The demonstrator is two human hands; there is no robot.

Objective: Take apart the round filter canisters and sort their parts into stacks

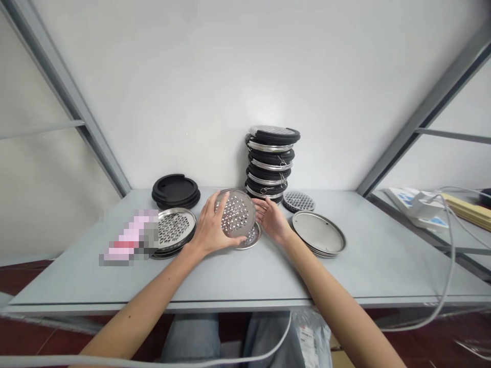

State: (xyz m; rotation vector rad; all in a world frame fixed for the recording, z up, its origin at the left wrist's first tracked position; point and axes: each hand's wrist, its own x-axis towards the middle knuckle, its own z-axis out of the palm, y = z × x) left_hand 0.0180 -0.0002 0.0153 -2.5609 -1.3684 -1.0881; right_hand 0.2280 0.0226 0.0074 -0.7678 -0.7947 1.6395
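My left hand (211,228) grips a round metal grater disc (238,210) with raised teeth, thumb along its lower edge and fingers over its upper left. The disc is tilted up above the table. At its right rim is my right hand (273,220), fingers stretched out and apart; whether they touch the rim I cannot tell. Partly hidden below the held disc, a second perforated metal disc (253,237) lies on the table. To the left is a stack of metal grater discs (177,226); to the right, a stack of plain round metal plates (319,232).
A tall stack of black and silver round pieces (269,171) with wire clips stands against the wall. Black round lids (175,192) lie back left, grey lattice discs (299,201) beside the tall stack. A white cable (451,266) hangs at the grey table's (383,266) right.
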